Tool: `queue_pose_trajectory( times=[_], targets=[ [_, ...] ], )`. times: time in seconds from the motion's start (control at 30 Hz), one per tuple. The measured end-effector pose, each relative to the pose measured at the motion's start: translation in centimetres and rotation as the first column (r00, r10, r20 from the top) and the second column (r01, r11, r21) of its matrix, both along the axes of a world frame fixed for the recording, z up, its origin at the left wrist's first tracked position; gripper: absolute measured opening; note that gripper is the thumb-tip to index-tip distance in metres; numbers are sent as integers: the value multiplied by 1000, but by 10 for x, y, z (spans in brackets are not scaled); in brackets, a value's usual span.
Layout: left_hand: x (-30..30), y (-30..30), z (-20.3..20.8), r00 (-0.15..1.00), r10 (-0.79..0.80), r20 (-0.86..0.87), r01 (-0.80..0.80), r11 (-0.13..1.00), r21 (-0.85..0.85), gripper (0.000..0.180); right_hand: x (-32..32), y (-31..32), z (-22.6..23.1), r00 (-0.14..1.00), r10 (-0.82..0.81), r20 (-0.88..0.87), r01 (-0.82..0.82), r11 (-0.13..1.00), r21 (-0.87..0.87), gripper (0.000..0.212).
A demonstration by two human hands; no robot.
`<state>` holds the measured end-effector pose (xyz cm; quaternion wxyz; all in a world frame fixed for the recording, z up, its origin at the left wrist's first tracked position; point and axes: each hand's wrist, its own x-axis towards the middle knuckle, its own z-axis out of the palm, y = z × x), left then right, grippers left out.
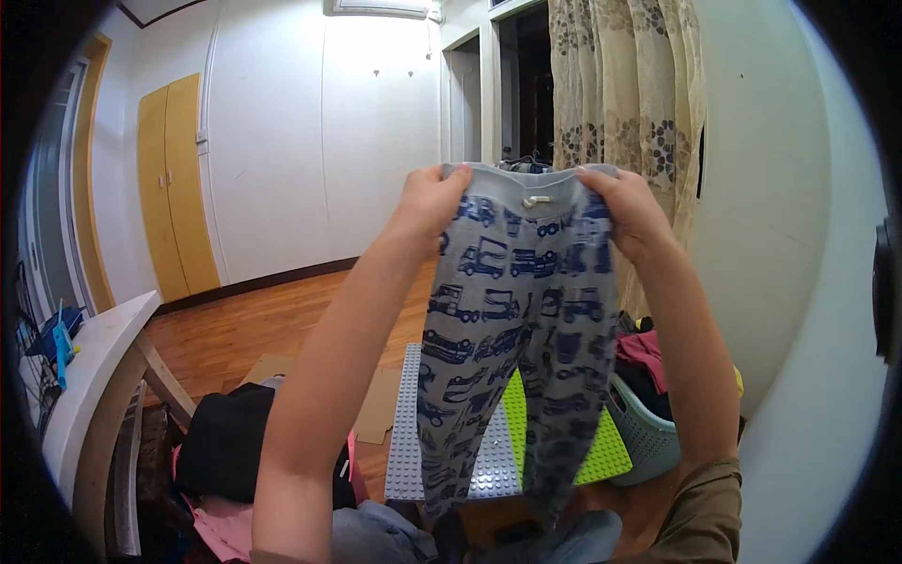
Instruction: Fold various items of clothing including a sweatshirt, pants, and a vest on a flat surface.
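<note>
A pair of grey children's pants point(498, 291) with a blue truck print hangs in front of me, held up by its waistband. My left hand point(434, 199) pinches the waistband's left end, thumb on top. At the other end my right hand point(628, 207) grips the band the same way. A pale drawstring knot point(536, 200) shows at the middle of the waist. Both legs hang down over a low table with a studded grey and green top point(594, 442). The fingers behind the cloth are hidden.
A teal laundry basket point(648, 442) with clothes stands right of the studded table. Dark and pink clothes point(225, 442) lie piled at the left, beside a white-topped table point(94, 376). A patterned curtain point(625, 94) hangs at the back right; a wooden cupboard point(171, 188) is far left.
</note>
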<state>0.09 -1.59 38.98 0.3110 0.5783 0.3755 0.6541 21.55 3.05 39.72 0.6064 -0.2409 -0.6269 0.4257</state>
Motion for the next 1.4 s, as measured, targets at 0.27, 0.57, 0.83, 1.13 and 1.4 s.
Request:
queue_pose_trajectory(
  times=[0.27,0.57,0.83,1.13,1.4],
  targets=[
    [35,-6,-6,997,58,-40,-50,983,179,27,-54,-51,-4,947,-280,156,211,912,352,19],
    [22,-38,-8,958,-284,49,272,946,175,38,-42,-57,-9,778,-615,129,240,481,843,28],
    [-3,-72,1,972,-203,-118,234,875,425,29,27,-46,-106,738,513,438,-517,847,-121,38],
    [-36,10,-5,825,502,-258,-217,704,676,35,-15,0,-145,988,-15,155,-26,965,261,8],
    [-96,259,-73,579,738,-346,-492,655,573,42,-68,178,-199,792,-516,327,373,833,409,21]
  ],
)
